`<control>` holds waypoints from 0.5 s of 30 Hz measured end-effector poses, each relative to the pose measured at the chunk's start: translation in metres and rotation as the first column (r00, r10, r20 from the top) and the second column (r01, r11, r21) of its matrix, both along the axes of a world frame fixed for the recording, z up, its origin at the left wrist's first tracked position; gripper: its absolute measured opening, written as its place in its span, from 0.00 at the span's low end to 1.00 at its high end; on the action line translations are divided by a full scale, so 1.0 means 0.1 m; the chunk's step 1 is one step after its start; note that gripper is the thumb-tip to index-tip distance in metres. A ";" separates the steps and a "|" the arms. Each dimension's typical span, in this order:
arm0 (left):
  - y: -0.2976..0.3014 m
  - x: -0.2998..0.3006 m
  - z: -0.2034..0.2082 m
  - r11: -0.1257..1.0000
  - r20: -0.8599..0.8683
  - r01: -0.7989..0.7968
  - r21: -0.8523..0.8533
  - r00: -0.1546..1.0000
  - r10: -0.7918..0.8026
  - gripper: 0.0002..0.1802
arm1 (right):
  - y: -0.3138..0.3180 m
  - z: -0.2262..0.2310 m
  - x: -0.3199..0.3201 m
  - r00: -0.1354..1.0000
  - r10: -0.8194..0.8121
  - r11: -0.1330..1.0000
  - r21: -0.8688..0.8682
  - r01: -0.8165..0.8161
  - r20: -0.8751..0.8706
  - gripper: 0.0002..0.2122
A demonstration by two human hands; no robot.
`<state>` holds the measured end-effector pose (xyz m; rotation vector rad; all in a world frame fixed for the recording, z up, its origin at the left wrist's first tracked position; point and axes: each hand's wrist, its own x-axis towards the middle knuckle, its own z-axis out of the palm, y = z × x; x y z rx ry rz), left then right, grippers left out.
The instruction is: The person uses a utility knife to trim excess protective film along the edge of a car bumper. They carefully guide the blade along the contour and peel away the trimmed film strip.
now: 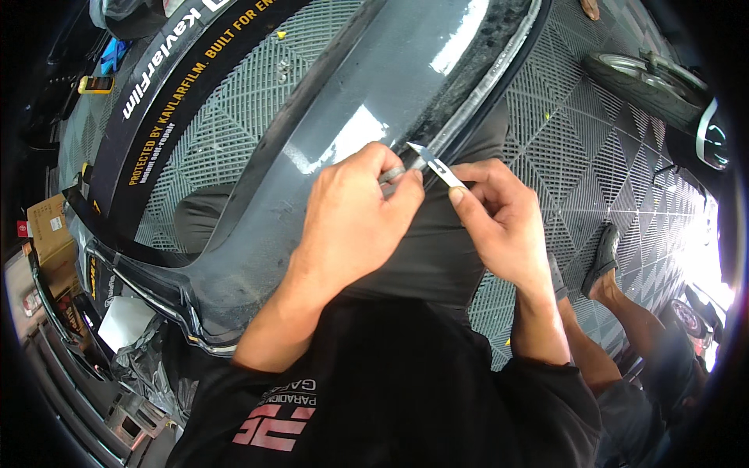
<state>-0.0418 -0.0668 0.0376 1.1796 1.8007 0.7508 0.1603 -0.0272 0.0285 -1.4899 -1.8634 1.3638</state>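
Observation:
Across my lap lies a large curved dark-grey car body panel [269,207], with white reflections on its glossy face. My left hand [347,214] is above its edge, thumb and forefinger pinching a small grey strip [392,173]. Where that strip ends is hidden by my fingers. In a pinch grip, my right hand [503,218] holds a slim cutter knife [446,174] with a pale handle. Its pointed blade tip slants up and left, close to the panel's rim and just right of my left fingertips. Whether the blade touches the rim, I cannot tell.
A long black printed panel [148,117] curves along the left, near a cardboard box [51,234] and plastic bags. Grey slatted tiles [538,156] cover the floor. A motorcycle wheel [647,86] stands upper right. Another person's sandalled foot [602,257] and legs are at right.

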 end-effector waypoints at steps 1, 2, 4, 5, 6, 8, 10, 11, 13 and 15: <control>-0.02 0.01 -0.01 1.000 0.019 -0.013 0.011 1.000 0.013 0.13 | 0.01 0.01 0.00 1.000 0.001 1.000 -0.004 -0.001 0.008 0.09; -0.03 0.02 -0.03 0.999 0.007 -0.021 0.024 1.000 0.021 0.13 | 0.01 0.01 0.00 1.000 0.003 1.000 -0.011 -0.003 0.018 0.09; -0.06 0.03 -0.06 0.996 -0.028 -0.017 0.092 0.999 0.020 0.13 | 0.00 0.01 0.00 1.000 -0.019 0.999 -0.032 0.020 0.004 0.09; -0.07 0.03 -0.07 0.992 -0.043 -0.015 0.125 0.999 0.021 0.13 | -0.02 0.01 0.00 1.000 -0.012 1.000 -0.009 0.012 0.001 0.09; -0.07 0.03 -0.09 0.990 -0.039 -0.012 0.138 0.999 0.018 0.13 | -0.03 0.02 0.01 1.000 -0.007 1.000 0.000 0.007 0.008 0.09; -0.07 0.02 -0.09 0.987 -0.035 -0.009 0.162 0.999 0.014 0.12 | -0.06 0.04 0.02 1.000 0.003 1.000 0.004 -0.003 0.020 0.08; -0.06 0.00 -0.09 0.986 -0.022 -0.022 0.162 0.999 0.026 0.12 | -0.10 0.08 0.03 0.999 0.014 1.000 0.000 -0.014 0.033 0.08; -0.06 -0.01 -0.08 0.986 -0.013 -0.031 0.165 0.999 0.034 0.12 | -0.10 0.08 0.03 1.000 0.004 1.000 -0.008 -0.004 0.028 0.08; -0.07 -0.02 -0.03 0.997 0.011 -0.009 0.073 1.000 0.008 0.13 | -0.09 0.09 0.04 0.996 -0.044 0.996 -0.074 0.050 0.074 0.09; -0.08 -0.03 0.01 1.000 0.031 0.008 0.029 0.999 -0.009 0.14 | -0.07 0.08 0.04 0.999 -0.018 0.999 -0.043 0.020 0.050 0.09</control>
